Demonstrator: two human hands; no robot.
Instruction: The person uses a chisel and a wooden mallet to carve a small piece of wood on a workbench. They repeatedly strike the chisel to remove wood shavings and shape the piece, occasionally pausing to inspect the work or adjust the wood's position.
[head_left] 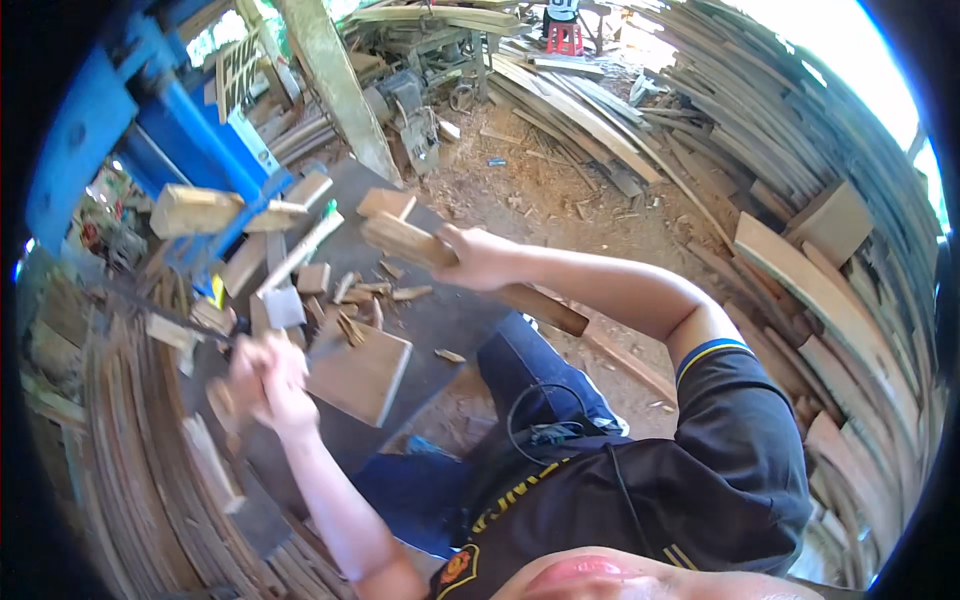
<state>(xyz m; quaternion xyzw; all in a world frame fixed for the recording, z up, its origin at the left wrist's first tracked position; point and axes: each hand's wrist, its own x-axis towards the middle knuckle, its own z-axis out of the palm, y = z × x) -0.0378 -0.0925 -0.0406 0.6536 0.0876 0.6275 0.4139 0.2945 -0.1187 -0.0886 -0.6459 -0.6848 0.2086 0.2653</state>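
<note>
Gripping a long wooden plank [470,272], the right hand [480,258] is clamped around it near its upper end; the plank sits just above the picture's centre, over a dark workbench [450,320]. Its long axis runs from about 10 o'clock, where the blunt end points toward the blue machine frame [190,130], down to 4 o'clock, ending by the person's blue-trousered knee. The left hand [265,380], blurred, is closed around a hatchet [280,300] whose handle shows as a pale streak rising toward 1 o'clock; its grey head lies at 9 o'clock from the plank. Between them lie wood offcuts [355,295] and a flat square board [360,375]. The risk, as I judge it, is that the blade glances off the loose scraps toward the right-hand fingers, since they hold the plank near the chopping spot. Stacked planks [800,230] curve around at 3 o'clock.
</note>
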